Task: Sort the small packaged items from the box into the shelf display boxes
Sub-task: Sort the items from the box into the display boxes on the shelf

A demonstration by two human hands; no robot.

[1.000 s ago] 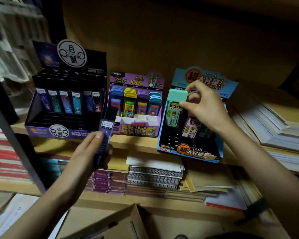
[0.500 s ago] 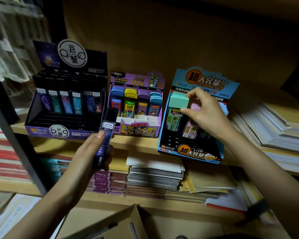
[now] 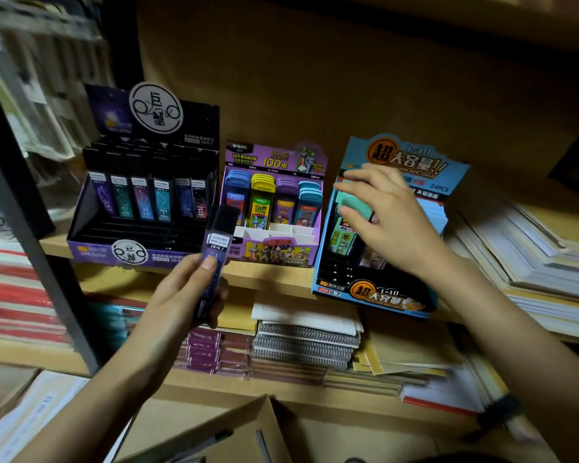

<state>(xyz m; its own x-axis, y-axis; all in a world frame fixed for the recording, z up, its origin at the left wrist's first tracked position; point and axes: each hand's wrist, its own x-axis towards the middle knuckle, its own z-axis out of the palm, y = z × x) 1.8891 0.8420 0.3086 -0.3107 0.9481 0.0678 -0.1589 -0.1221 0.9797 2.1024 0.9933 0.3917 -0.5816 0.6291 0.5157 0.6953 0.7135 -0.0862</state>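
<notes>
A wooden shelf [image 3: 274,275] carries three display boxes in a row. The purple box [image 3: 274,252] stands in the middle. It holds four columns of cases: blue, yellow, purple and teal. The slots in its front row are bare.

Left of the purple box and touching it is the black box [image 3: 94,252]. Six dark cases show in its front row, each with a different coloured star-sign label, and more rows stand behind them.

Right of the purple box is the blue box [image 3: 375,292], tilted back. One green-labelled case is clear in it, and others are partly hidden by the hand.

Further right of the purple box lie stacks of paper [image 3: 532,262]. Below it, on the next shelf down, is a pile of spiral notebooks [image 3: 305,342]. Lower still is an open brown carton [image 3: 234,429].

The left hand [image 3: 178,302] is in front of the purple box, at its left corner. It grips one dark case [image 3: 218,242] upright, with the thumb on the front and the fingers curled behind. The case is slim, with a black cap, a white label reading 2B/0.7 and a deep blue body.

The right hand [image 3: 391,215] is over the blue box, right of the purple box. Its fingers are nearly straight across the pale green cap of the mint case [image 3: 355,203], with the thumb under the cap's lower edge, so it pinches the cap. That case stands at the blue box's left side.
</notes>
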